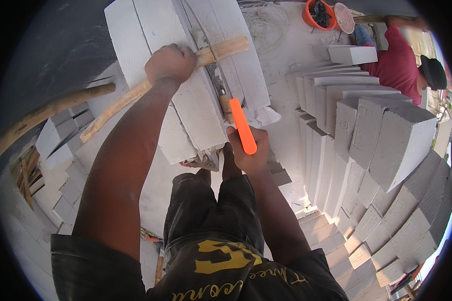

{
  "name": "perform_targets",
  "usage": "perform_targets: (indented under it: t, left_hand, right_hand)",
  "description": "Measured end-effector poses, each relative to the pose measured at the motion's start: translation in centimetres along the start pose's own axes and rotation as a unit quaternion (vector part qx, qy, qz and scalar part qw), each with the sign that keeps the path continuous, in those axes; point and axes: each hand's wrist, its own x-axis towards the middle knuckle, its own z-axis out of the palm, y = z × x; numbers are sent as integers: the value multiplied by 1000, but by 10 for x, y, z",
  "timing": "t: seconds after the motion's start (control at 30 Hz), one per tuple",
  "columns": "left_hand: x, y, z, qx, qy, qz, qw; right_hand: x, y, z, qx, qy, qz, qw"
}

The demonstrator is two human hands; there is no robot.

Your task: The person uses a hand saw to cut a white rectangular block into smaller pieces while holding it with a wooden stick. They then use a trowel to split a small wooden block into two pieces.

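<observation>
1. Your right hand (251,150) is clenched around the orange handle of the saw (236,106), its blade reaching forward from your fist.
2. The saw's long axis runs away from you, tip ahead and leaning left of your right hand, handle end toward your body.
3. Your left hand (172,64) grips the stick (225,51), ahead and left of your right.
4. The stick lies slantwise over the blocks (201,115): one end near you, left of your left hand, the other ahead and to its right.
5. The blade crosses the stick just right of your left hand; you cannot tell whether it has bitten in.
6. Right of your right hand, stacked blocks (364,130) crowd that side, standing apart from your arm.
7. Well left of your left hand is a pole (50,113).
8. Far ahead and right of your right hand are an orange bucket (309,16) and a person in red (399,70).
</observation>
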Motion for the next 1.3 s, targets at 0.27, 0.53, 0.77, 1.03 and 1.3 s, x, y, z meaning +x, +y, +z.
perform_targets:
  t: [0.27,0.53,0.77,1.03,1.3]
  left_hand:
    - [6,4,-7,-5,2,6,1000]
    - [3,-2,0,16,16,16,1000]
    - [-3,-1,2,-1,23,13,1000]
    - [0,3,0,-27,-18,-1,999]
    - [2,3,3,-6,13,19,1000]
  right_hand:
    - [-28,2,-19,7,-3,-18,1000]
    - [-60,-5,-29,4,-3,-36,999]
    - [-76,20,-32,-21,-1,-45,999]
    - [0,3,-19,-19,-30,15,999]
    - [16,-4,-18,26,-33,11,999]
